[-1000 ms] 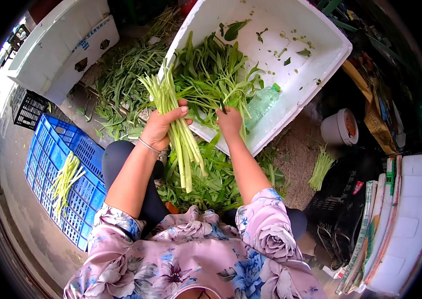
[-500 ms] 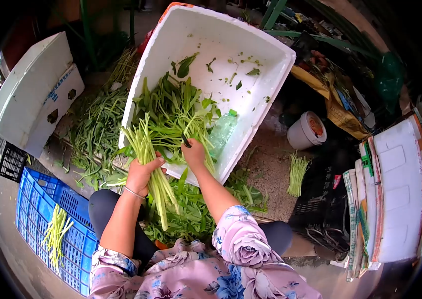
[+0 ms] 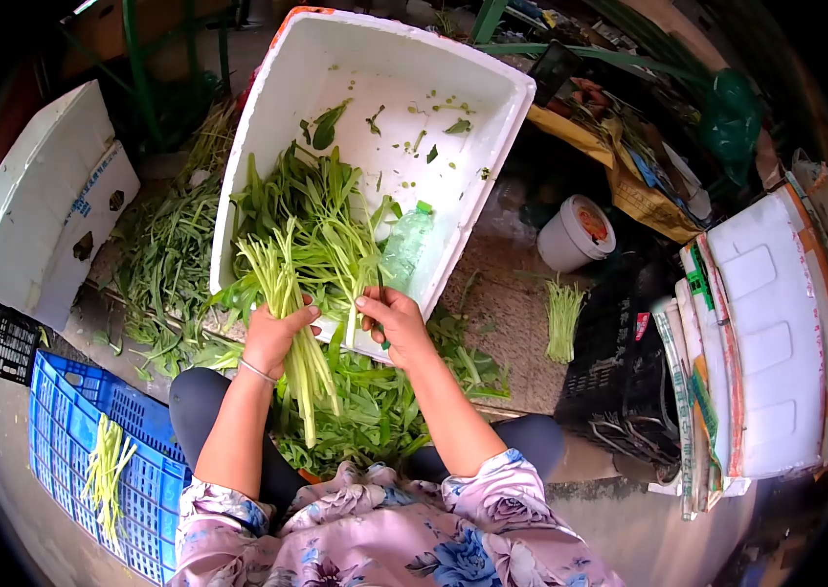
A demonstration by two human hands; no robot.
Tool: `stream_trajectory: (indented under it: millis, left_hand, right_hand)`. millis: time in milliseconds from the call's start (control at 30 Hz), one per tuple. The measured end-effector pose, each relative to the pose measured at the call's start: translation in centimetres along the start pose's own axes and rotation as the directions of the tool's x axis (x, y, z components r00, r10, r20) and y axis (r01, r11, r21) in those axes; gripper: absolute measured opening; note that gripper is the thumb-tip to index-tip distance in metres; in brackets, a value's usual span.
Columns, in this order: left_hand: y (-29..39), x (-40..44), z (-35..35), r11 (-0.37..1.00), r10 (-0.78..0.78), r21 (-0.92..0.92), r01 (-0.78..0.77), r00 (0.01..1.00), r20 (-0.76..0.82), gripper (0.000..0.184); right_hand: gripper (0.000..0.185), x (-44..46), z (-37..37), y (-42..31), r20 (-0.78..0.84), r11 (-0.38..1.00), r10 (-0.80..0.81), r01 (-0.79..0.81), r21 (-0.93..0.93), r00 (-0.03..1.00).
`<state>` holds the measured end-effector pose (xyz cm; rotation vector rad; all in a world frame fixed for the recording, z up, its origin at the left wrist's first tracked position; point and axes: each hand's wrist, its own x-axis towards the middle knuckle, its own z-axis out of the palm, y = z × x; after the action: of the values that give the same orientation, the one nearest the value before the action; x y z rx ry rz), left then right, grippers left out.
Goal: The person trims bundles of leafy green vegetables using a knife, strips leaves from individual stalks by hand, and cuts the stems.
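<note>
My left hand is closed round a bunch of pale green water spinach stems, whose lower ends hang over loose greens. My right hand is closed on a thin dark tool that looks like a small knife. Its thumb and fingertip are at a pale stem by the box's near edge. Beyond both hands, a heap of leafy water spinach fills the left side of a white foam box. Inside the box, a clear green plastic bottle lies near the heap.
Loose greens lie on the floor at left and between my knees. A blue crate at left bears cut stems. To the right are a white bucket, a stem bundle, a black crate and stacked foam sheets.
My right hand has drawn back from the heap toward the box's near edge, turning so that the knife shows upright. My left hand still holds its bunch. The whole view has shifted slightly.
</note>
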<state>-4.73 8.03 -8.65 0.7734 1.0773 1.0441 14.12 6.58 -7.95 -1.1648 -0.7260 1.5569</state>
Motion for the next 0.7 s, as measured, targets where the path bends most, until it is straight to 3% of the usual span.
stream_trajectory:
  millis: [100, 133, 267, 333, 433, 500, 567, 700]
  left_hand:
    - [-0.7, -0.4, 0.5, 0.994, -0.102, 0.044, 0.098, 0.989, 0.108, 0.019]
    - [-0.8, -0.5, 0.5, 0.984, -0.178, 0.044, 0.173, 0.971, 0.157, 0.022]
    - [-0.9, -1.4, 1.2, 0.972, -0.219, -0.041, 0.230, 0.959, 0.180, 0.022]
    - [-1.1, -1.6, 1.1, 0.979, -0.193, -0.019, 0.201, 0.959, 0.208, 0.023]
    - [-1.3, -1.8, 1.0, 0.988, -0.150, 0.003, 0.155, 0.957, 0.248, 0.028]
    - [-1.0, -2.3, 1.2, 0.993, -0.025, -0.100, 0.056, 0.958, 0.286, 0.030]
    - [-1.0, -2.1, 0.9, 0.989, 0.011, -0.141, 0.039, 0.943, 0.334, 0.035]
    - [-0.3, -2.5, 0.7, 0.976, 0.017, -0.209, 0.063, 0.932, 0.362, 0.035]
  right_hand:
    - [0.017, -3.1, 0.0, 1.1, 0.083, 0.984, 0.029, -0.014, -0.180, 0.996]
    - [0.019, -3.6, 0.0, 2.0, 0.097, 0.981, -0.017, 0.035, -0.188, 0.995]
    - [0.018, -5.1, -0.3, 4.2, 0.159, 0.915, -0.173, 0.219, -0.340, 0.972]
    - [0.018, -5.6, -0.2, 4.6, 0.215, 0.834, -0.180, 0.265, -0.484, 0.960]
    - [0.017, -6.6, 0.4, 4.3, 0.201, 0.784, -0.223, 0.298, -0.544, 0.954]
    - [0.017, -7.0, 0.5, 4.2, 0.181, 0.790, -0.220, 0.284, -0.544, 0.959]
    - [0.020, -7.4, 0.6, 3.7, 0.146, 0.838, -0.266, 0.303, -0.453, 0.953]
    - [0.029, -7.7, 0.2, 2.8, 0.001, 0.956, -0.183, 0.178, -0.232, 0.983]
